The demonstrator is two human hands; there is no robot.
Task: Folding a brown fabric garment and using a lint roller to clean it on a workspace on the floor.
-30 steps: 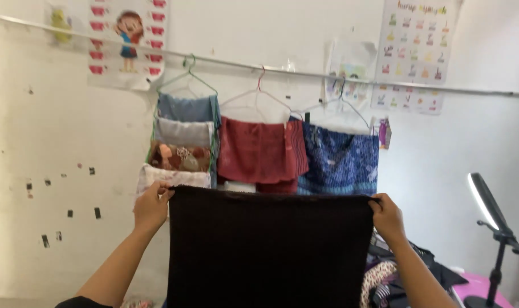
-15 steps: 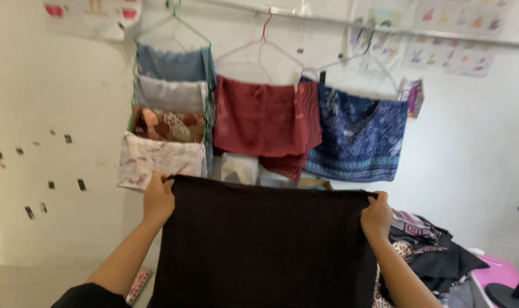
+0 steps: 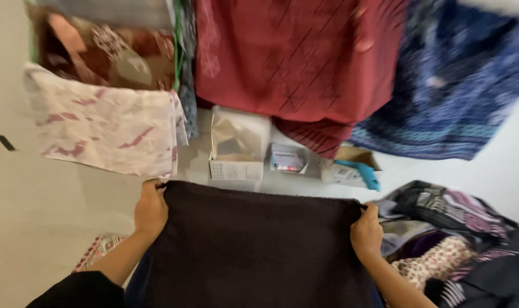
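Black cloth held out flat between my two hands

Dark fabric is pinched at both top corners: my left hand [image 3: 151, 208] fingers are closed on the left corner of the black cloth [image 3: 259, 245], my right hand [image 3: 367, 231] fingers on the right one, so it hangs spread in front of me. Spreading looks done; no fold shows yet. Beyond it hang a red cloth [image 3: 294, 57], a blue patterned cloth [image 3: 447, 97] and a white printed cloth [image 3: 100, 128], with a clothes pile [image 3: 459, 239] at right. Compared with half a second ago, my view has dipped and everything sits closer.
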